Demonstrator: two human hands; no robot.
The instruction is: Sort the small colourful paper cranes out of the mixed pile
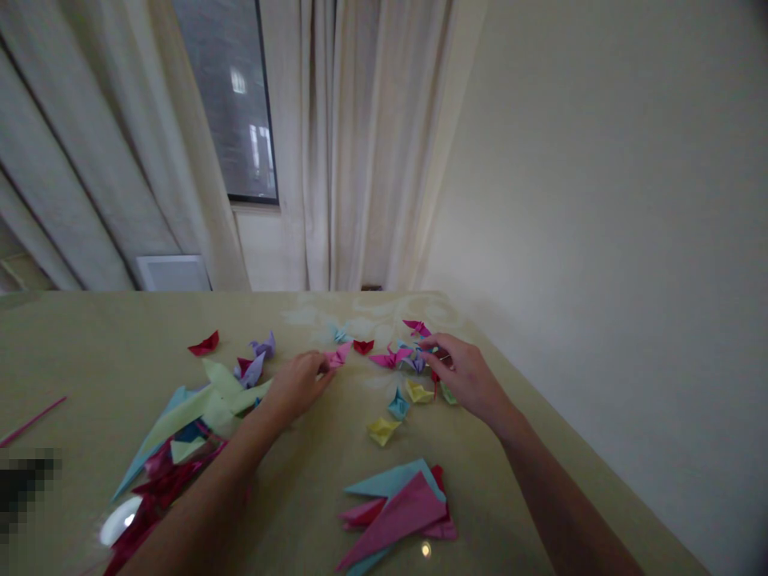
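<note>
– Pink folded papers (401, 514) lay nearest, below & betw. the two grips. How were these?
– L. hand (307, 378) was nearly closed, pinching pink paper bird (339, 355). R. hand (453, 366) was slightly open, purple crane (415, 365) just beside; if it held smth., I couldn't tell.
</note>
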